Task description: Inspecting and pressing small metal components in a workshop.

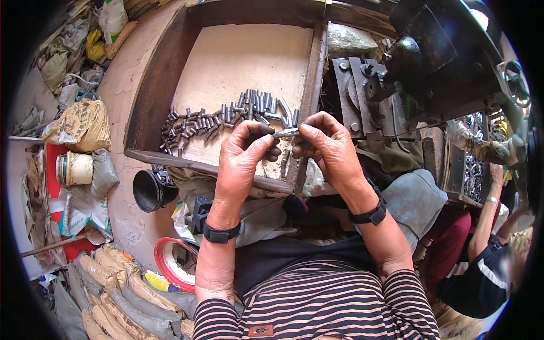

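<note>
My left hand (241,156) and my right hand (331,148) meet over the near right part of a wooden tray, both closed. Between them is a short, shiny metal rod (288,132), each end pinched by the thumb and fingers of one hand. Fingertips cover its ends, so its full length cannot be seen. Many short dark metal tubes (195,124) lie loose in the tray (148,85), in a band just beyond my left hand. Some stand close together near the middle (258,102), and a few longer ones lie by the right wall.
A dark steel machine (368,96) stands right of the tray. A black bucket (150,191) holding metal pieces sits below the tray's near left corner. Stacked sacks (113,289) and a red-rimmed bucket (164,263) lie lower left. Another person's arm (487,215) reaches into a parts bin at right.
</note>
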A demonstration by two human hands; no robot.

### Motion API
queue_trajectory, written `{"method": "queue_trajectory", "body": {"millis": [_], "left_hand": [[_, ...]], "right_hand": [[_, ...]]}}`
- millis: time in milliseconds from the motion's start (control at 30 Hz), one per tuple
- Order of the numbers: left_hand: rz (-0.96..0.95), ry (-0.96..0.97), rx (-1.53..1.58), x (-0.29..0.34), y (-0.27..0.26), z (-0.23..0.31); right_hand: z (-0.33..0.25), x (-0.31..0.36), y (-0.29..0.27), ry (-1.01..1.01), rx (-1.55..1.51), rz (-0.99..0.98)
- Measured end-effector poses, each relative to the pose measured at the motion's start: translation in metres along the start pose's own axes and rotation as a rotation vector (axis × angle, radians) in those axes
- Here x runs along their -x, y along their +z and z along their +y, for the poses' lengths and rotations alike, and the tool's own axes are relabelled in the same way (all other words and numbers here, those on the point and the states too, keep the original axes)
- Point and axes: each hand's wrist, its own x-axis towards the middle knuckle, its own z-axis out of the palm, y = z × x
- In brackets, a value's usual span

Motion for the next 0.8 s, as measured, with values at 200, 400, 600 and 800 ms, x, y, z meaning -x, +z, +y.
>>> {"method": "queue_trajectory", "body": {"millis": [200, 400, 600, 800], "left_hand": [[-0.050, 0.106, -0.266, 0.003, 0.006, 0.005], [-0.206, 0.008, -0.004, 0.002, -0.002, 0.005], [0.102, 0.041, 0.310, -0.013, -0.024, 0.020], [0.110, -0.039, 0.125, -0.019, -0.080, 0.036]], "right_hand": [[0.000, 0.003, 0.002, 0.076, -0.062, -0.021], [-0.008, 0.001, 0.007, 0.190, -0.124, -0.205], [-0.004, -0.018, 0.027, 0.062, 0.480, -0.257], [0.042, -0.029, 0.037, -0.447, 1.342, -0.498]]}}
